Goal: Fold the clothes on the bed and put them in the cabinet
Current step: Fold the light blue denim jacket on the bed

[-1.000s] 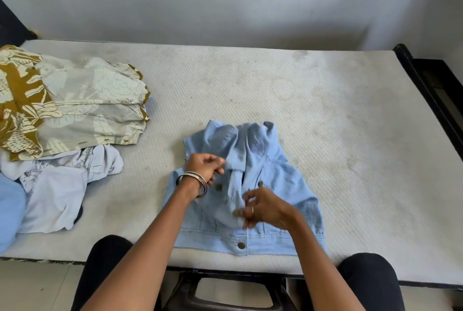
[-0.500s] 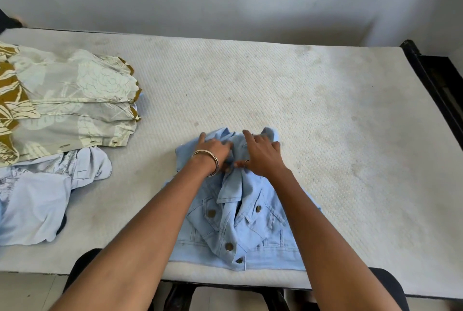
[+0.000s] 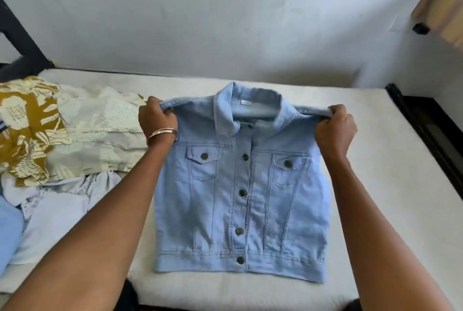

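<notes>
denim vest hung buttoned over the bed, left hand and right hand each clenched on a shoulder. uneven lowering could likely bunch the hem or skew the fold near the unfolded clothes.

- Jacket held up over mid bed, front twd camera, collar at top, hem at near edge.
- L hand on its L shoulder, R hand on R shoulder.
- Pile of clothes on bed, L of jacket, behind L arm.
- Wall behind bed.
- Bed frame along R side.
</notes>
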Tool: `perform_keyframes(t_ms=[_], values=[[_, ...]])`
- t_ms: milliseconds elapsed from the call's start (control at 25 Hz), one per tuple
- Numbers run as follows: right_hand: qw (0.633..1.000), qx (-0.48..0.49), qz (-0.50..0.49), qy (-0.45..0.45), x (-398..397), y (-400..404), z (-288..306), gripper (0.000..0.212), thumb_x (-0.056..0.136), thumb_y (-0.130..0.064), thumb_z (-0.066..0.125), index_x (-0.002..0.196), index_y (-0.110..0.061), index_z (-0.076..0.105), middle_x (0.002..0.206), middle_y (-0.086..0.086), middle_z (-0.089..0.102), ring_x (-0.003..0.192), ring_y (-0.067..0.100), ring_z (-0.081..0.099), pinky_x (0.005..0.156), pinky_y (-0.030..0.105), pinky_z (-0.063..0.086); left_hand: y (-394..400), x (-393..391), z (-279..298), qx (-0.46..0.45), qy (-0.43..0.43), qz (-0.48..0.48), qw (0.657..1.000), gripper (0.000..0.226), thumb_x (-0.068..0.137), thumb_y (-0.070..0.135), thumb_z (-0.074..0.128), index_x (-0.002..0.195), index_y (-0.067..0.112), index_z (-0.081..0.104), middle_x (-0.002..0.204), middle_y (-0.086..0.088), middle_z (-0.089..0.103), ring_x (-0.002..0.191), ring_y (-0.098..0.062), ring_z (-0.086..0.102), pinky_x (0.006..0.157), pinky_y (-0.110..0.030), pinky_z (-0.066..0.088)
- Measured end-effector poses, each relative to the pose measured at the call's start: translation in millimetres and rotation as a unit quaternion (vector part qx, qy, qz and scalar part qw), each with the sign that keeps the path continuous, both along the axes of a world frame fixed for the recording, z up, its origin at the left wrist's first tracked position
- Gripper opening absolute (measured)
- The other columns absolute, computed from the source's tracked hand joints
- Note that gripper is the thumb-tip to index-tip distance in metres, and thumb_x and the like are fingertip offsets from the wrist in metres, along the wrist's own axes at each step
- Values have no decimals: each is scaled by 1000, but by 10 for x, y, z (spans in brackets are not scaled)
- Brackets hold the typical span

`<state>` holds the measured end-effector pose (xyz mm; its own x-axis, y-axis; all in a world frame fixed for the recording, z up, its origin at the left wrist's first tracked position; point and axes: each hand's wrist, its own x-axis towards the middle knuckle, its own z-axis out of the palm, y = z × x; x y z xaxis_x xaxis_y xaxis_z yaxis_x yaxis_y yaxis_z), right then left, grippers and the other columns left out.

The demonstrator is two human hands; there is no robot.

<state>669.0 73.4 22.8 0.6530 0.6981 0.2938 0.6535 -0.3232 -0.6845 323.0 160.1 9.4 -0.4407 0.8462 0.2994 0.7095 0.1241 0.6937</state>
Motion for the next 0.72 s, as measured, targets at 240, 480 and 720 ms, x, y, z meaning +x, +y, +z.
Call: perform_keyframes(t_ms=[240,480,720], values=[[981,-34,170,-88,273,-479,-50,14,82,-14,60,92,-5,65,82,25,67,81,46,63,64,35,36,-322,-341,331,41,142,-109,983,17,81,9,65,96,1,63,85,-31,58,91,-46,55,75,-46,39],[899,-327,261,-127,182,-1130,-626,9,88,-40,65,93,-34,63,96,-2,70,100,30,61,77,35,43,-1066,-800,-522,-317,419,-175,833,27,84,49,52,106,33,59,108,3,65,120,-21,46,96,-45,27],[910,-282,274,-132,-113,-927,-330,30,87,-57,62,82,-28,56,73,-6,62,79,18,57,80,34,25,-1016,-617,-455,-315,331,-303,836,32,75,50,63,92,25,71,101,-3,68,110,-26,56,83,-32,40]])
